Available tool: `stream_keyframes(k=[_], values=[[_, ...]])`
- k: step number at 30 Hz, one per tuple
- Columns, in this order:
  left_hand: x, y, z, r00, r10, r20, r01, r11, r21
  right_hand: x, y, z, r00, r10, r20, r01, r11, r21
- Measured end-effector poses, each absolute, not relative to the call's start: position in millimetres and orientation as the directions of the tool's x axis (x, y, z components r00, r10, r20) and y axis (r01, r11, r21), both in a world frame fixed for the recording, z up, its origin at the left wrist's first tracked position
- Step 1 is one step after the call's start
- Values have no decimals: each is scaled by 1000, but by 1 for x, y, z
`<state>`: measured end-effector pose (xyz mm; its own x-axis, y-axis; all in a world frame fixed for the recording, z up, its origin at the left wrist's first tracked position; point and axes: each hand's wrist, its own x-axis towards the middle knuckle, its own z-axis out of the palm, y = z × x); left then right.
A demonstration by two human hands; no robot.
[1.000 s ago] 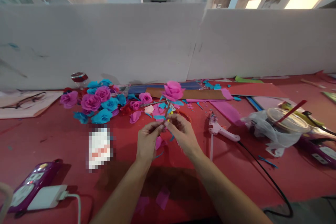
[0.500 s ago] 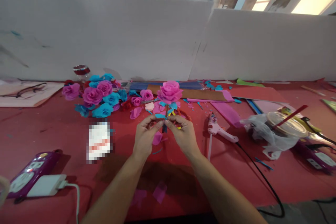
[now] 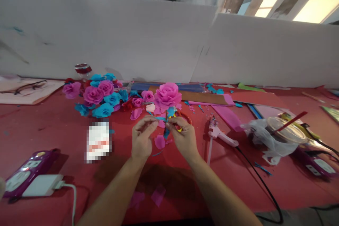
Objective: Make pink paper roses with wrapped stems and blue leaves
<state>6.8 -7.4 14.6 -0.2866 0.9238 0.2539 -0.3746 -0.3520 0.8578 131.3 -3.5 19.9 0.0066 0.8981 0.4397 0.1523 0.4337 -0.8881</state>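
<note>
A large pink paper rose [image 3: 168,94] stands upright on a thin stem above my hands. My right hand [image 3: 182,134] pinches the stem just under the flower. Between the fingertips of my left hand [image 3: 144,134] is a narrow blue paper strip [image 3: 159,118], stretched sideways to the stem. Blue paper hangs at the stem's lower end, between the hands. Behind my right hand lie scissors [image 3: 186,116] with red and yellow handles, partly hidden by the fingers.
Pink, blue and red paper flowers [image 3: 94,95] are bunched at the back left. A glue gun [image 3: 221,135] with a black cord lies to the right, before a plastic bag with a bowl [image 3: 287,129]. Power strips [image 3: 30,169] and paper scraps lie around.
My left hand has drawn slightly away from my right, and the blue strip now spans the gap. The rose has tilted and turned a little to the left.
</note>
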Motion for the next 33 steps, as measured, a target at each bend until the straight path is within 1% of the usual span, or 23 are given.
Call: stream_keyframes(k=[2,4,8,12,15,19,22,25,27,31,32,33], values=[[9,-6,11,-280,936,213,-387,-313,867,132,-3,18,13,895,446,127,441,-889],[10,-5,8,-257,946,195,-357,-280,891,132,-3,16,10,895,446,107,443,-890],[10,-6,10,-259,940,221,-286,-294,912,133,-2,15,-29,910,413,96,414,-905],[6,-7,15,-231,940,249,-260,-306,916,133,0,13,-21,920,392,124,392,-912],[4,-6,13,-202,957,210,-351,-271,897,135,2,10,-32,916,399,138,399,-906],[1,-3,11,-132,981,144,-510,-192,838,136,3,7,-30,924,382,154,382,-911],[-1,-2,11,-83,990,114,-497,-140,856,136,2,7,-21,930,368,163,366,-916],[-3,-2,13,-80,994,81,-475,-110,873,135,1,7,-18,930,368,195,364,-911],[-4,-2,15,-58,997,47,-533,-70,843,134,1,6,-20,927,375,213,371,-904],[-6,-1,19,-32,999,-6,-689,-18,724,134,2,6,-26,933,358,213,355,-910],[-7,0,19,-45,999,-14,-701,-22,713,133,3,7,-24,939,344,198,341,-919],[-7,1,19,-59,998,-20,-687,-26,726,133,3,7,-19,944,329,176,327,-929]])
